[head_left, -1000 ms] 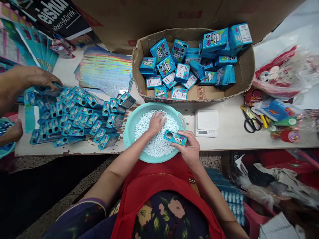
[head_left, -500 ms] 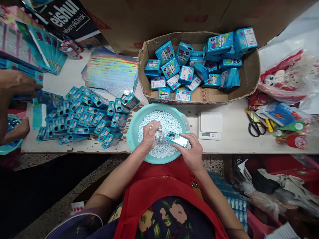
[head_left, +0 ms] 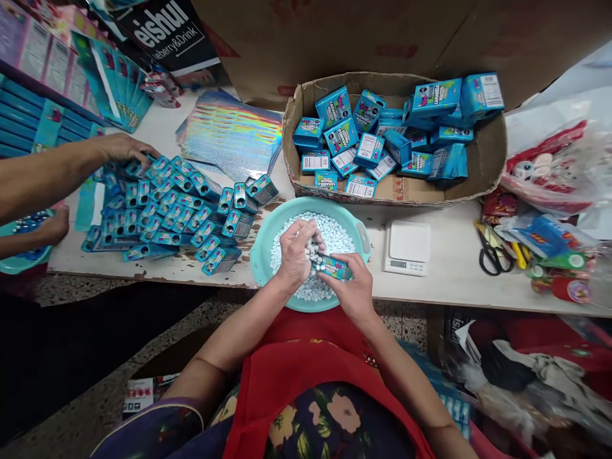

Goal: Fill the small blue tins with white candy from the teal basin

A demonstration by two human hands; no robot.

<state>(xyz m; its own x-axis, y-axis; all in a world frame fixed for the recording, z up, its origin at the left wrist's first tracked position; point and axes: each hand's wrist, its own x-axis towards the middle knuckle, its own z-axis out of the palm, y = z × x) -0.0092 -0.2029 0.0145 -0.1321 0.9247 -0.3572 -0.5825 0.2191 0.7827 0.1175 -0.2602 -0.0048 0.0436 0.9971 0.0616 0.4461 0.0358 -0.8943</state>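
Note:
Over a mint-green basin [head_left: 261, 255] of small white candies [head_left: 337, 231], my two hands meet. My left hand [head_left: 295, 254] is cupped and closed around a batch of candies, with some showing at its fingertips. In my right hand [head_left: 352, 287] lies a small blue candy box [head_left: 336, 268], gripped between thumb and fingers and tilted, its near end at the left hand's fingers. Candies sit at that end; the box's opening is hidden. Left of the basin stand many similar blue boxes [head_left: 167, 207] with round holes in their tops.
Behind the basin is a cardboard carton [head_left: 401, 194] holding blue boxes. A white scale [head_left: 407, 248], scissors [head_left: 495, 252] and bagged goods lie rightward. Holographic sheets [head_left: 229, 137] lie back left. A co-worker's hand [head_left: 127, 150] reaches to the standing boxes, the other near another basin [head_left: 26, 261].
My left hand has come up to the box, and my right hand has tilted the box toward it. The co-worker's upper hand has moved right onto the standing boxes. The view has shifted slightly.

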